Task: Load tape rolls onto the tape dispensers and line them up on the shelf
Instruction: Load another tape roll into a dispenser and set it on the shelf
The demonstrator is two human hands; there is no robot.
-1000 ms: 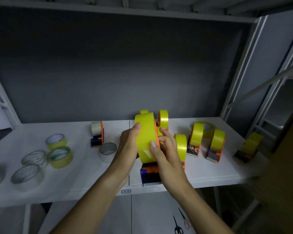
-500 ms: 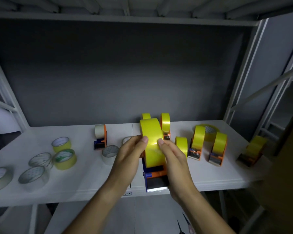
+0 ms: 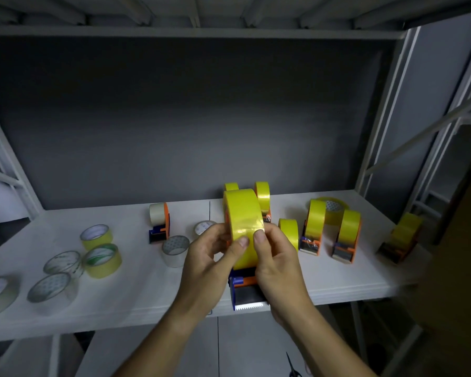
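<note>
The white shelf (image 3: 337, 278) carries loaded dispensers toward its right edge and loose rolls toward its left. At the front edge, mid-shelf, stands the yellow tape roll (image 3: 241, 213) on its orange-blue dispenser (image 3: 246, 288). Left hand (image 3: 210, 265) and right hand (image 3: 276, 263) pinch its face with thumbs and curled fingers, seemingly picking for the tape's loose end to thread.

We hold our left hand (image 3: 207, 257) and right hand (image 3: 276, 257) side by side, forearms reaching up from below, fingers curled, thumbs pressing inward.
</note>
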